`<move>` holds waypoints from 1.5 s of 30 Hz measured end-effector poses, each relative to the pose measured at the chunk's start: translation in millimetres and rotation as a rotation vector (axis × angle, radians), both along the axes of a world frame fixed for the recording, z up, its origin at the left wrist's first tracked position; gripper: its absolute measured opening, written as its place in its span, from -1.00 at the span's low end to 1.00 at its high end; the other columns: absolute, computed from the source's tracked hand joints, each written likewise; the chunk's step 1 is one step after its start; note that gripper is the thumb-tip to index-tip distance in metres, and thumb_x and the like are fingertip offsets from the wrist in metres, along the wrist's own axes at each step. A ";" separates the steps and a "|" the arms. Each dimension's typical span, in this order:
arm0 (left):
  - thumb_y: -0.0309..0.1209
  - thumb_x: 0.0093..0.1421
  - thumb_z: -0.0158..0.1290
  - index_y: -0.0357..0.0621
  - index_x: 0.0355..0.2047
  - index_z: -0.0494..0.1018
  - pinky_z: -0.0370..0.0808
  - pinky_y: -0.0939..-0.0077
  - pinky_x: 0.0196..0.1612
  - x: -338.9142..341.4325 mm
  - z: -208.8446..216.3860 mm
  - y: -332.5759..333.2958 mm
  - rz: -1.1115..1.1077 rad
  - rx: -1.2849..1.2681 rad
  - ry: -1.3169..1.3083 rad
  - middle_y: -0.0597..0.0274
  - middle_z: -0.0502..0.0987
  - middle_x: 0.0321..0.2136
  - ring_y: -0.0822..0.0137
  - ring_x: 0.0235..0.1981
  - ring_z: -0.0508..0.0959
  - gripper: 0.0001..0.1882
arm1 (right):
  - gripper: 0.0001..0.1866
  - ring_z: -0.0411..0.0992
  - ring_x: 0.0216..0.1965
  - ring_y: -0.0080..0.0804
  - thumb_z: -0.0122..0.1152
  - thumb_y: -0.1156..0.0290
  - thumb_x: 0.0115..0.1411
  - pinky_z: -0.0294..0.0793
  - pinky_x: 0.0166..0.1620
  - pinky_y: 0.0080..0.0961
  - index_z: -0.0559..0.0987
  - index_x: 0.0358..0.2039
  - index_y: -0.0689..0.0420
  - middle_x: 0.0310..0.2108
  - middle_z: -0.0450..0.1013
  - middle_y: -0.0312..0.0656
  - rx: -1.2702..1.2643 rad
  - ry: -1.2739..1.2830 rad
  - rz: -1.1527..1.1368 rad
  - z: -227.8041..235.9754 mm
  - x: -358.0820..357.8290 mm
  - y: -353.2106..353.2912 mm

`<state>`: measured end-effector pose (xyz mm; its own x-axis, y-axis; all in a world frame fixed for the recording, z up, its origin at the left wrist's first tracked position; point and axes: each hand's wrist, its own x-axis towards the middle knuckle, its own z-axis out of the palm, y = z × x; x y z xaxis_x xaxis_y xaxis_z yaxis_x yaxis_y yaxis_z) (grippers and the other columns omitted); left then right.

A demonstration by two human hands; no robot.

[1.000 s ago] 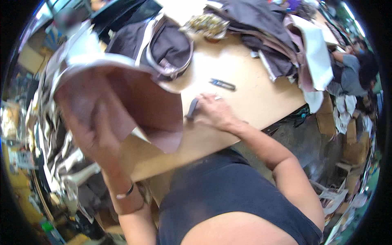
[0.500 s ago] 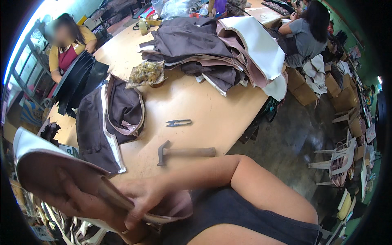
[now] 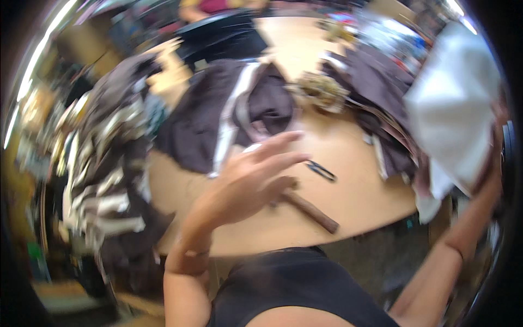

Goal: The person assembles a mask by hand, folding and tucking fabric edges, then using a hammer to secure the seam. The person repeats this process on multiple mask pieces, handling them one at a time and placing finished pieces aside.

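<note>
My left hand (image 3: 248, 180) hovers over the near part of the table, fingers stretched out and holding nothing. Below it lies a hammer (image 3: 313, 212) with a wooden handle, its head partly covered by the hand. Dark thread snips (image 3: 321, 170) rest just past the fingertips. At the far right my right hand (image 3: 493, 150) grips the edge of a white-backed fabric piece (image 3: 455, 103), blurred by motion. That piece is at the stack of dark brown fabric pieces (image 3: 376, 79). Its underside and most of my right fingers are hard to make out.
A folded brown piece with a white strip (image 3: 204, 103) lies mid-table, beside a small container of yellowish bits (image 3: 322, 91). Black sheets (image 3: 218, 35) are in front of a person (image 3: 223, 6) at the far side. Brown and cream pieces (image 3: 117, 163) are heaped at the left.
The curved brown and white piece is no longer in both hands at the left. My right hand has swung far right to the stack; my left has let go. The view has turned left.
</note>
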<state>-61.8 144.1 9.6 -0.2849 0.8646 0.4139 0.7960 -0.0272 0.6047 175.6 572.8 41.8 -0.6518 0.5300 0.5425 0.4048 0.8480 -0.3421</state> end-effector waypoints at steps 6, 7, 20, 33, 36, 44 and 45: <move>-0.46 0.01 0.02 -0.11 -0.14 0.37 0.29 0.32 -0.03 -26.7 -34.4 -43.8 0.183 -0.004 -0.013 0.07 0.33 -0.04 0.08 -0.05 0.35 -0.66 | -0.62 0.30 -0.15 -0.22 -0.10 0.26 0.05 0.22 -0.06 -0.40 0.38 -0.18 0.24 -0.21 0.34 -0.01 -0.115 -0.374 -0.227 -118.6 -32.7 157.0; -0.45 0.02 0.02 -0.12 -0.14 0.37 0.29 0.32 -0.03 -28.5 -39.2 -51.9 0.214 -0.011 -0.027 0.06 0.33 -0.05 0.07 -0.06 0.35 -0.66 | -0.61 0.30 -0.14 -0.21 -0.09 0.26 0.05 0.22 -0.05 -0.40 0.37 -0.16 0.24 -0.20 0.34 -0.01 -0.130 -0.427 -0.256 -139.2 -36.4 170.2; -0.52 0.08 -0.05 -0.27 -0.21 0.40 0.39 0.64 -0.22 -85.1 -42.4 -244.1 1.119 0.408 -0.231 0.22 0.48 -0.28 0.50 -0.34 0.47 -0.76 | -0.54 0.25 -0.01 -0.11 -0.03 0.44 0.07 0.17 0.04 -0.39 0.26 0.01 0.27 -0.04 0.28 0.06 0.086 -0.445 -0.251 -184.3 -51.9 180.8; -0.45 0.12 -0.06 -0.29 -0.21 0.41 0.35 0.56 -0.15 -48.9 -110.5 -399.7 1.576 0.673 -0.204 0.17 0.46 -0.27 0.40 -0.24 0.44 -0.76 | -0.70 0.35 -0.15 -0.13 0.04 0.65 -0.11 0.33 -0.10 -0.36 0.45 -0.27 0.20 -0.20 0.38 -0.02 -0.268 -0.288 0.868 -195.6 -187.9 -358.5; -0.39 0.13 -0.06 -0.32 -0.18 0.39 0.34 0.56 -0.12 -45.6 -137.9 -430.2 1.658 0.468 -0.375 0.13 0.47 -0.26 0.40 -0.23 0.44 -0.71 | -0.73 0.35 -0.17 -0.13 0.04 0.63 -0.09 0.35 -0.15 -0.35 0.44 -0.29 0.15 -0.20 0.38 -0.08 -0.334 -0.345 1.208 -184.0 -224.3 -449.7; -0.45 0.02 0.05 -0.33 -0.18 0.32 0.36 0.63 -0.28 -59.7 -142.7 -438.5 1.594 0.402 -0.511 0.15 0.48 -0.39 0.45 -0.37 0.44 -0.65 | -0.72 0.34 -0.31 -0.07 -0.02 0.68 -0.15 0.32 -0.24 -0.29 0.43 -0.36 0.13 -0.32 0.38 -0.07 -0.098 -0.185 1.482 -165.1 -302.3 -603.1; -0.47 0.01 0.06 -0.32 -0.21 0.32 0.36 0.64 -0.30 -60.1 -136.2 -435.4 1.560 0.478 -0.489 0.17 0.48 -0.42 0.47 -0.39 0.44 -0.67 | -0.72 0.33 -0.34 -0.06 -0.04 0.69 -0.18 0.31 -0.26 -0.27 0.43 -0.39 0.13 -0.38 0.37 -0.05 -0.160 -0.154 1.426 -168.0 -310.5 -609.8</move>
<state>-121.9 -291.4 -126.5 -0.8490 -0.5044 0.1575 -0.0032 0.3029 0.9530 -134.9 -37.0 -126.3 -0.7130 -0.5633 0.4175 -0.6977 0.5111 -0.5019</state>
